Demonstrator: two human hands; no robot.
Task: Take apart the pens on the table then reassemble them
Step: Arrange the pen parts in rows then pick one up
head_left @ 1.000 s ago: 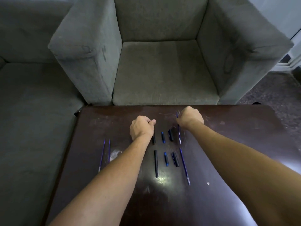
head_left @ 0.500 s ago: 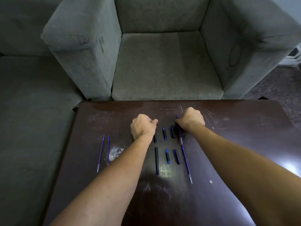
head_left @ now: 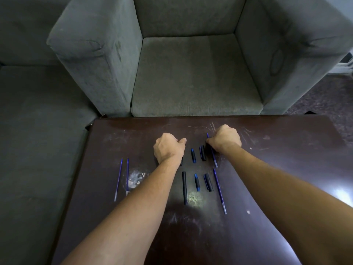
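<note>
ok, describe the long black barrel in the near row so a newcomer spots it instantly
On the dark brown table, find the near row of pen parts, just right of the left forearm. The black barrel is that row's leftmost piece. It is a plain black tube, much longer than the blue-tipped piece and black cap beside it, and thicker than the thin blue refill.

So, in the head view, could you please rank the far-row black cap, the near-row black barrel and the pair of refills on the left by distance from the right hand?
From the right hand:
1. Far-row black cap, just to its left.
2. Near-row black barrel, nearer the person, centre.
3. Pair of refills, far left of the table.
</note>
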